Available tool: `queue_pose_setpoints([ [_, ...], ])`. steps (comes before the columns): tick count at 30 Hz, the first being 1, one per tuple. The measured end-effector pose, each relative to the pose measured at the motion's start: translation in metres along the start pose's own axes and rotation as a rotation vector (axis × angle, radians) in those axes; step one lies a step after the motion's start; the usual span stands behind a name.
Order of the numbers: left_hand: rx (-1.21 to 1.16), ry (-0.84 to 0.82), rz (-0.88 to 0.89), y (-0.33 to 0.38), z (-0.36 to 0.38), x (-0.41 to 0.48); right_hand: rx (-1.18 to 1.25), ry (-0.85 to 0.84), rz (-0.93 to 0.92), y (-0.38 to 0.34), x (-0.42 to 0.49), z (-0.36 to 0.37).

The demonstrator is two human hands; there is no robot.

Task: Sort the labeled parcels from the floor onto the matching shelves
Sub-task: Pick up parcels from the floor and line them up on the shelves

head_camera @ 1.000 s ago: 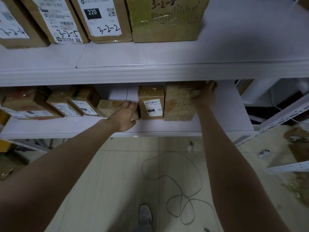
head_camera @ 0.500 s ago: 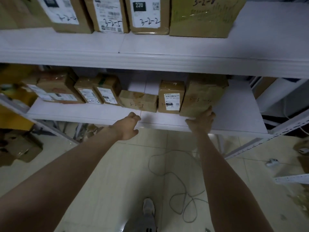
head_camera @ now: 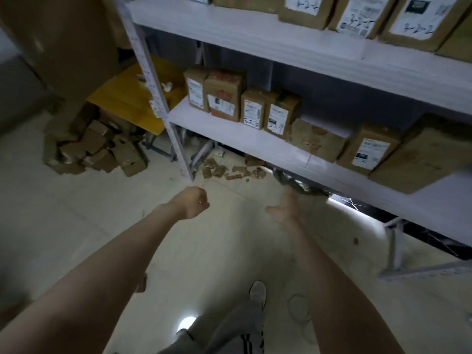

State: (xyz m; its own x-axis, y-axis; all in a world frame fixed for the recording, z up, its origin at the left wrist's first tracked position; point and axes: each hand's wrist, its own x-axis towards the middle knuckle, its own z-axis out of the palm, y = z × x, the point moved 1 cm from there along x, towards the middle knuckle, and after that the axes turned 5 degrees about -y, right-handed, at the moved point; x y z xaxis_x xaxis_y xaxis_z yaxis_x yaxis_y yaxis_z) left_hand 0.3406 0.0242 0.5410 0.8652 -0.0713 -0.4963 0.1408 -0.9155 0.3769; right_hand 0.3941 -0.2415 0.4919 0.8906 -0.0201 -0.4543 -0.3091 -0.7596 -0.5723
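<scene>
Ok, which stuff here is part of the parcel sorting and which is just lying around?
Job: floor parcel pile; lower shelf; upper shelf; parcels already shelved.
Lying about: cardboard scraps under the shelf; loose cable; yellow tabletop.

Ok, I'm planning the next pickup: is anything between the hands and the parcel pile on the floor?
Nothing visible. The left hand and right hand hold nothing, and only bare floor lies between them and the parcel pile. The shelf post stands right of the pile, off that path.
</scene>
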Motion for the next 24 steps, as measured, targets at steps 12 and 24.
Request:
queue_pose_setpoints([
  [12, -0.200, 0.056, -0.343, -0.211, 0.070, -0.136, -0.325, -0.324, -0.289, -0.109, -0.114, 0.195],
  [24, -0.382, 0.027, -0.679, -0.296, 0.133, -0.151, -0.641, -0.575, -0.564, -0.160, -0.129, 0.319],
])
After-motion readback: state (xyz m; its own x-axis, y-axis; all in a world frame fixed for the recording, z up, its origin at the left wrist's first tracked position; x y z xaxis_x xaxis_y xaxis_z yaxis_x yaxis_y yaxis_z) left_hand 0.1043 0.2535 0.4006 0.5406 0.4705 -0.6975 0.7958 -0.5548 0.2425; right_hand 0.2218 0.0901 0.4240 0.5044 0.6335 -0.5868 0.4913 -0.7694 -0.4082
